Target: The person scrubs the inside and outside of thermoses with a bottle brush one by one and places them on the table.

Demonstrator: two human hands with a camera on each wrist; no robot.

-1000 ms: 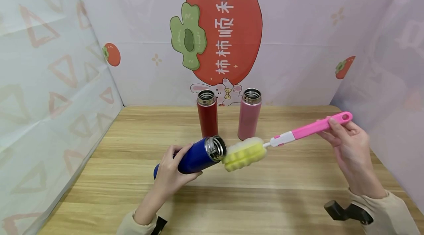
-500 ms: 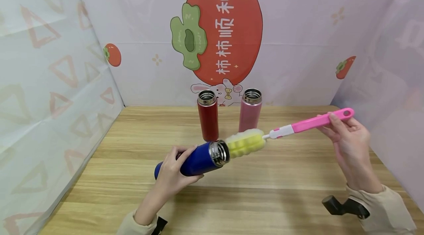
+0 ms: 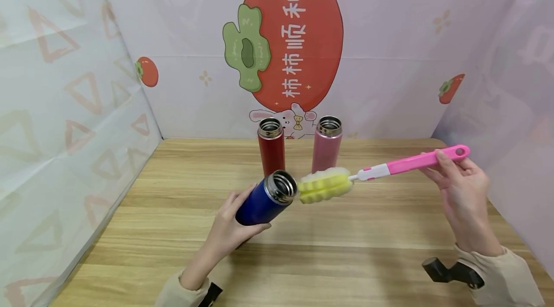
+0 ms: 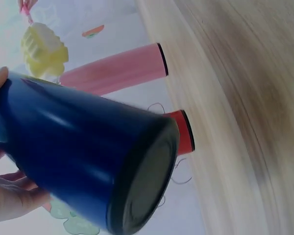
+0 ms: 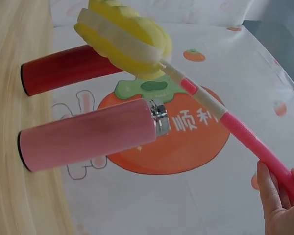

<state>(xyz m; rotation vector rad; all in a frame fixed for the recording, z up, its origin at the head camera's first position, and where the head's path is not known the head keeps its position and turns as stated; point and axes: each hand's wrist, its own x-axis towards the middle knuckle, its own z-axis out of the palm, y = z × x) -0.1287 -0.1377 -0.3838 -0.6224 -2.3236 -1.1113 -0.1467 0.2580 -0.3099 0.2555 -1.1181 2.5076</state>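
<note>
My left hand (image 3: 231,223) grips a blue bottle (image 3: 264,203) round its body, its open steel mouth tilted up and to the right. In the left wrist view the bottle's dark base (image 4: 149,181) faces the camera. My right hand (image 3: 465,191) pinches the pink handle of a bottle brush (image 3: 326,185) near its end. The brush's yellow and white sponge head lies beside the blue bottle's mouth, outside it; whether they touch I cannot tell. Behind stand a red bottle (image 3: 271,150) and a pink bottle (image 3: 327,148), both upright and without lids.
The wooden table (image 3: 182,177) runs back to a printed cloth backdrop (image 3: 368,81). Cloth walls also stand at the left and right sides. A black wrist mount (image 3: 452,272) sits on the right sleeve.
The left hand has tipped the blue bottle's mouth further upward. The right hand and brush rose a little, then shifted slightly right and down.
</note>
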